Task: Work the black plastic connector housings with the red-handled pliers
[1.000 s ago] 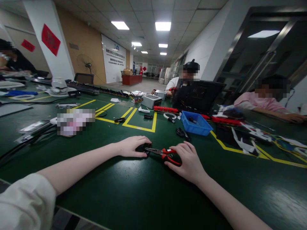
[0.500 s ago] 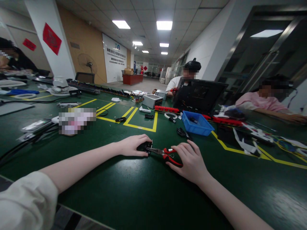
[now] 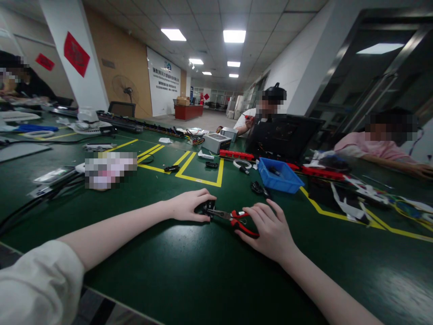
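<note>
Between the thumb and fingers of my left hand (image 3: 187, 205) is a small black part (image 3: 204, 208), low over the green table; its exact kind is too small to make out. My right hand (image 3: 269, 228) is wrapped round the red-and-black handles of needle-nose pliers (image 3: 237, 216). The pliers point left, and their metal jaws meet the near side of the black part. Whether the jaws grip it or only touch it, I cannot tell.
Beyond my right hand stands a blue tray (image 3: 282, 176), with black connectors (image 3: 259, 188) beside it. Further back are a metal power-supply box (image 3: 215, 143) and a black monitor-like panel (image 3: 284, 137). Yellow tape (image 3: 199, 180) marks the green table (image 3: 189, 271). Other people sit across and to the right.
Both hands, the pliers and the black part keep nearly the same pose. The whole view has shifted slightly. The person across has raised a hand holding something red.
</note>
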Action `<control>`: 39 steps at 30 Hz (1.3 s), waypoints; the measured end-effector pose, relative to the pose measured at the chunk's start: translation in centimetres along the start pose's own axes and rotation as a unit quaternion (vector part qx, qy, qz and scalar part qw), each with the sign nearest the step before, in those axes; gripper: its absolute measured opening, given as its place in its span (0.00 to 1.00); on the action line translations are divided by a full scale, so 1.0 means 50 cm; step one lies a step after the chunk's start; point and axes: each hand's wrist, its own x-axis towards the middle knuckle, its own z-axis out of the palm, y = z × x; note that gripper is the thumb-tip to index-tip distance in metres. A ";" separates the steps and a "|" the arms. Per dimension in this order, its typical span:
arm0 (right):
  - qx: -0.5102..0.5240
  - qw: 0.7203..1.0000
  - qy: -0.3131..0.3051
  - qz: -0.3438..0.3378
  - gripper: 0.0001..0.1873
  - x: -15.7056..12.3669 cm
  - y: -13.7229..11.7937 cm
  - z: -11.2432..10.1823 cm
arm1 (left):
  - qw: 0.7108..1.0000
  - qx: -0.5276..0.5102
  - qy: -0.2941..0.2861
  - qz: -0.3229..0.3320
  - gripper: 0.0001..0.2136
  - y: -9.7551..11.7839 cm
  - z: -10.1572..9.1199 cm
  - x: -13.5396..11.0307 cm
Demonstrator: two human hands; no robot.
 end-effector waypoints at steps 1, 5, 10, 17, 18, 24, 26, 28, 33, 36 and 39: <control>0.004 1.000 -0.003 0.004 0.22 -0.001 0.000 0.001 | 1.000 -0.001 0.000 0.001 0.32 0.000 0.000 0.000; 0.026 0.999 -0.024 0.025 0.22 -0.001 -0.001 0.001 | 1.000 -0.009 0.000 0.002 0.32 -0.001 0.000 0.000; 0.082 0.992 -0.056 0.073 0.21 0.001 0.002 0.004 | 1.000 -0.019 0.005 0.000 0.32 -0.007 0.000 0.001; 0.093 0.992 -0.041 0.069 0.23 -0.007 0.027 0.028 | 1.000 -0.004 0.009 0.015 0.30 -0.013 -0.003 0.006; 0.091 0.993 -0.035 0.061 0.24 -0.007 0.028 0.029 | 1.000 0.000 0.006 0.017 0.30 -0.013 -0.004 0.007; 0.024 0.998 0.058 -0.014 0.24 0.000 0.021 0.024 | 0.999 0.013 0.001 0.033 0.29 -0.014 -0.008 0.008; 0.004 0.997 0.073 -0.028 0.24 0.003 0.020 0.023 | 0.999 0.015 0.003 0.032 0.29 -0.015 -0.007 0.008; -0.009 0.996 0.077 -0.044 0.24 0.006 0.021 0.024 | 0.999 0.018 0.005 0.033 0.30 -0.016 -0.007 0.009; -0.032 0.994 0.084 -0.056 0.25 0.005 0.029 0.031 | 0.999 0.022 0.010 0.040 0.30 -0.019 -0.007 0.010; -0.032 0.996 0.077 -0.045 0.23 0.000 0.033 0.036 | 0.999 0.025 0.012 0.040 0.30 -0.019 -0.008 0.011; -0.034 0.996 0.073 -0.043 0.24 -0.003 0.034 0.041 | 0.999 0.026 0.012 0.038 0.30 -0.019 -0.009 0.010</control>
